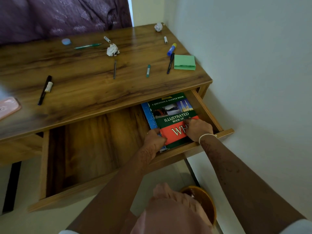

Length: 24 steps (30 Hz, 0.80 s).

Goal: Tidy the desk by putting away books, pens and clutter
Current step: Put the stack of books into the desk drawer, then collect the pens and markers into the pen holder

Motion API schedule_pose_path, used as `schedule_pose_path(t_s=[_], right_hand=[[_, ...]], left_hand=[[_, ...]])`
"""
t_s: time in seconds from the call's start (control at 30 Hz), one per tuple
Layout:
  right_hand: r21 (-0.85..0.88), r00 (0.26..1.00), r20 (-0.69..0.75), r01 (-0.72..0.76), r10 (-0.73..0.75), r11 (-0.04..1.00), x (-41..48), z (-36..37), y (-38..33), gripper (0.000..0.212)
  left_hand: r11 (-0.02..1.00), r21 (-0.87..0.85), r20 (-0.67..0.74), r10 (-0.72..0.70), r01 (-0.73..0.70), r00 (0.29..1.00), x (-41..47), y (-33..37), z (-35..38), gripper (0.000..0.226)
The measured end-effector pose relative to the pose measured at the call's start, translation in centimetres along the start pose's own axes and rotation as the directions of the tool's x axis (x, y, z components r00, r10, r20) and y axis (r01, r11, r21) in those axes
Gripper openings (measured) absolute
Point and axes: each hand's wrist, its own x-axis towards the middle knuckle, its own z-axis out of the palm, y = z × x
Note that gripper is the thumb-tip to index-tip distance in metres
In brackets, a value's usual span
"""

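Note:
A green and red illustrated book (pixel 172 114) lies in the right end of the open wooden drawer (pixel 87 196), on top of a blue spiral notebook (pixel 146 114). My left hand (pixel 154 138) grips the book's near left edge. My right hand (pixel 197 128) presses on its red lower cover at the right. On the desk top (pixel 84 92) lie several pens and markers, among them a black pen (pixel 44 89), a green pen (pixel 87 46) and a blue glue stick (pixel 171 49). Two crumpled paper balls (pixel 112 50) (pixel 158 27) sit further back.
A green sticky-note pad (pixel 184 62) rests near the desk's right edge, by the white wall (pixel 253 65). A blue round eraser (pixel 66 41) lies at the back. A pink phone (pixel 8 107) is at the left edge. Purple curtain (pixel 59 16) hangs behind. A brown bin (pixel 202 200) stands on the floor.

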Motion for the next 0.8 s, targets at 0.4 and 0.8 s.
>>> schedule_pose_path(t_s=[0.4,0.8], right_hand=[[0.066,0.996,0.069,-0.057,0.052,0.996,-1.9,-0.2,-1.2,0.024],[0.132,0.994,-0.054,0.099,-0.092,0.986,-2.7,-0.1,-2.2,0.033]], left_hand=[[0.976,0.213,0.177,0.011,-0.049,0.984,-2.8,-0.3,-2.8,0.035],[0.998,0.021,-0.041,0.053,-0.052,0.998,-3.2,-1.5,-4.5,0.018]])
